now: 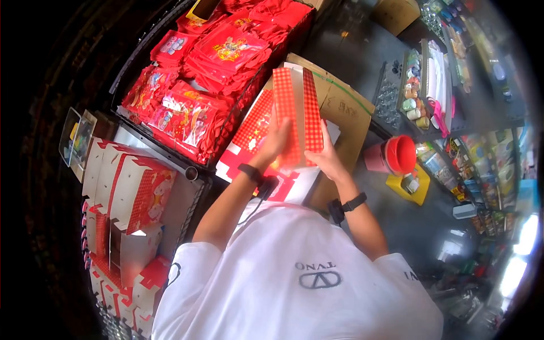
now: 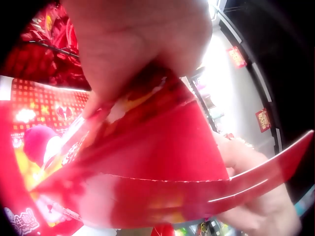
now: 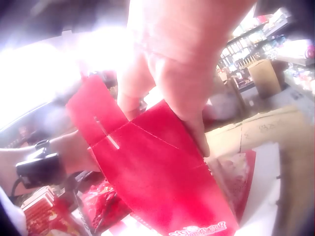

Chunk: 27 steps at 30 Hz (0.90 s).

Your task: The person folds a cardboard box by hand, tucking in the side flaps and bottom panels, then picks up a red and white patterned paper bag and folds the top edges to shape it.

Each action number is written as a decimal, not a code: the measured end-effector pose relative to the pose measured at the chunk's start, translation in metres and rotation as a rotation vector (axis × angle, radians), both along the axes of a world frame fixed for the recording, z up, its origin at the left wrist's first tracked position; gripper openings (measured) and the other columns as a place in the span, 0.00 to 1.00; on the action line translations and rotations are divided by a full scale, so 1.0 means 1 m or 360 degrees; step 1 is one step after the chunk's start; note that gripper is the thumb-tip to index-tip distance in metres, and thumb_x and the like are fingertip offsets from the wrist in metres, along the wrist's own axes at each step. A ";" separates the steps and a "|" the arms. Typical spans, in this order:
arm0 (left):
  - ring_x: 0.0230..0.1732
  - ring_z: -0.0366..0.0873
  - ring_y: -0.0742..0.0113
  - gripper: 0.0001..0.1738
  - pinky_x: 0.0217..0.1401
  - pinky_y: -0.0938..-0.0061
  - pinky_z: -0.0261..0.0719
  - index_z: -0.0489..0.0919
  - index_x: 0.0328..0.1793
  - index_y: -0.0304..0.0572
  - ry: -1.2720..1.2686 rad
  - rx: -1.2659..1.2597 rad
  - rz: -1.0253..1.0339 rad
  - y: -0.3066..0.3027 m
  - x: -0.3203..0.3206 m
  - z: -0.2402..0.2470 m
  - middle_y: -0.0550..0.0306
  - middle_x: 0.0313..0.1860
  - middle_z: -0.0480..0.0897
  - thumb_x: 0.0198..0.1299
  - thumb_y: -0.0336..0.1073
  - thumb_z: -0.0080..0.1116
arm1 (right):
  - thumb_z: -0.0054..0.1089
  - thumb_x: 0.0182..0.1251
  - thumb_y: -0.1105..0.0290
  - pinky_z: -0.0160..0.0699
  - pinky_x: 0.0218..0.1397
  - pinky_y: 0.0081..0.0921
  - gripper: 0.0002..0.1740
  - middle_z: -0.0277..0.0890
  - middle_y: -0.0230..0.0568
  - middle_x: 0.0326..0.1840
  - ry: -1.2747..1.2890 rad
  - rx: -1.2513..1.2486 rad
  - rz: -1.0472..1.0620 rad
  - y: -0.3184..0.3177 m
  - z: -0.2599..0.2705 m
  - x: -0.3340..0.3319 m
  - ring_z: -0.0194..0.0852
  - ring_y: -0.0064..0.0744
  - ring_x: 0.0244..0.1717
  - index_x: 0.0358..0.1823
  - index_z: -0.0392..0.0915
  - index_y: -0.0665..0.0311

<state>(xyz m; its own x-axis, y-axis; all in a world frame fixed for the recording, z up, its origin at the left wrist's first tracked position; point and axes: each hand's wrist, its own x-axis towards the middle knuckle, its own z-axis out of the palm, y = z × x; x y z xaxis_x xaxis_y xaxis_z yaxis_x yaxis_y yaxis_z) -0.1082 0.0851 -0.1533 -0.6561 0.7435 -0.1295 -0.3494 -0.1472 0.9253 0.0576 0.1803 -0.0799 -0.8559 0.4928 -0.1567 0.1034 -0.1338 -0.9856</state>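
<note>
A partly folded carton with red-checked sides (image 1: 286,107) is held between both hands, its long opening facing up. The left hand (image 1: 276,139) grips its left side; the right hand (image 1: 327,158) holds the lower right side, thumb and fingers spread around the edge. In the left wrist view, a glossy red flap (image 2: 162,152) curves below the left hand (image 2: 142,39), with the right hand (image 2: 261,196) beyond it. The right wrist view has a slotted red panel (image 3: 152,162) beneath the right hand (image 3: 172,69), whose fingers straddle its edge. Some fingertips are hidden.
Printed flat cards (image 1: 249,136) and brown cardboard (image 1: 345,110) lie under the carton. A black crate of red packets (image 1: 226,51) is at upper left, folded cartons (image 1: 136,192) at left. A red bucket (image 1: 399,154) and yellow container (image 1: 416,190) stand right.
</note>
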 end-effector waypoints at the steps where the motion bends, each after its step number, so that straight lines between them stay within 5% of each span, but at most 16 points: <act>1: 0.56 0.79 0.66 0.40 0.59 0.68 0.81 0.39 0.94 0.46 0.0156 0.0158 0.0117 0.010 -0.001 -0.010 0.49 0.67 0.77 0.83 0.35 0.44 | 0.63 0.68 0.88 0.76 0.76 0.31 0.59 0.50 0.46 0.90 -0.0019 -0.0008 0.0005 -0.001 0.003 0.002 0.64 0.33 0.81 0.93 0.34 0.62; 5: 0.50 0.78 0.70 0.36 0.52 0.73 0.81 0.47 0.92 0.46 -0.0111 0.0179 0.0153 0.014 0.007 -0.005 0.51 0.64 0.78 0.83 0.34 0.44 | 0.64 0.67 0.87 0.78 0.74 0.31 0.58 0.56 0.45 0.87 -0.0080 0.0021 -0.0002 0.004 0.005 0.004 0.68 0.32 0.78 0.92 0.36 0.63; 8: 0.76 0.73 0.64 0.42 0.78 0.68 0.74 0.33 0.95 0.51 -0.0071 0.0096 0.0077 0.014 0.006 0.004 0.49 0.83 0.69 0.88 0.40 0.45 | 0.64 0.67 0.87 0.78 0.74 0.32 0.58 0.56 0.46 0.87 -0.0136 -0.0006 0.0024 0.014 -0.001 0.006 0.68 0.32 0.78 0.92 0.36 0.64; 13: 0.71 0.78 0.62 0.47 0.73 0.64 0.80 0.32 0.95 0.56 -0.0334 0.0174 -0.0100 0.021 -0.002 0.010 0.50 0.79 0.74 0.84 0.35 0.51 | 0.64 0.69 0.86 0.76 0.77 0.34 0.57 0.56 0.48 0.87 -0.0217 -0.0005 0.0090 0.023 0.003 0.007 0.67 0.34 0.80 0.92 0.36 0.64; 16: 0.54 0.82 0.63 0.32 0.56 0.61 0.86 0.57 0.85 0.46 -0.0492 0.0175 0.0046 0.017 0.002 0.032 0.51 0.63 0.82 0.80 0.29 0.53 | 0.66 0.71 0.83 0.72 0.80 0.35 0.55 0.60 0.45 0.86 -0.0152 -0.0021 0.0110 0.024 0.001 0.001 0.66 0.35 0.81 0.92 0.40 0.62; 17: 0.61 0.80 0.58 0.30 0.64 0.59 0.83 0.62 0.82 0.45 -0.0486 0.0211 0.0051 0.020 0.001 0.021 0.46 0.68 0.79 0.78 0.30 0.56 | 0.66 0.71 0.82 0.70 0.81 0.35 0.54 0.61 0.44 0.85 -0.0122 0.0004 0.0123 0.023 0.000 -0.001 0.65 0.34 0.81 0.92 0.42 0.62; 21: 0.72 0.73 0.50 0.26 0.76 0.56 0.73 0.72 0.75 0.43 0.0546 0.0024 0.0516 0.025 0.007 -0.018 0.39 0.71 0.74 0.73 0.32 0.65 | 0.67 0.75 0.78 0.66 0.83 0.34 0.50 0.61 0.42 0.85 -0.0068 -0.0075 0.0094 0.013 0.004 -0.005 0.63 0.33 0.82 0.91 0.46 0.62; 23: 0.76 0.69 0.46 0.23 0.81 0.55 0.67 0.77 0.70 0.42 0.0719 -0.0062 0.0488 -0.001 0.014 0.014 0.37 0.71 0.71 0.71 0.34 0.68 | 0.66 0.77 0.76 0.65 0.84 0.34 0.49 0.61 0.42 0.86 -0.0100 -0.0073 0.0031 0.006 0.010 -0.008 0.63 0.33 0.83 0.91 0.46 0.62; 26: 0.73 0.71 0.45 0.20 0.80 0.54 0.69 0.80 0.66 0.42 0.0996 -0.0157 0.0360 -0.018 0.013 0.003 0.39 0.67 0.72 0.71 0.35 0.69 | 0.65 0.79 0.75 0.68 0.82 0.34 0.49 0.62 0.44 0.85 -0.0062 -0.0103 -0.0016 0.003 0.002 -0.005 0.65 0.32 0.81 0.92 0.42 0.62; 27: 0.81 0.66 0.42 0.21 0.83 0.53 0.66 0.82 0.67 0.43 0.1134 -0.0212 0.0131 -0.030 0.010 0.003 0.36 0.77 0.67 0.71 0.38 0.69 | 0.64 0.80 0.74 0.70 0.81 0.34 0.50 0.62 0.45 0.85 -0.0033 -0.0119 -0.0023 0.004 -0.002 -0.005 0.66 0.32 0.80 0.92 0.40 0.63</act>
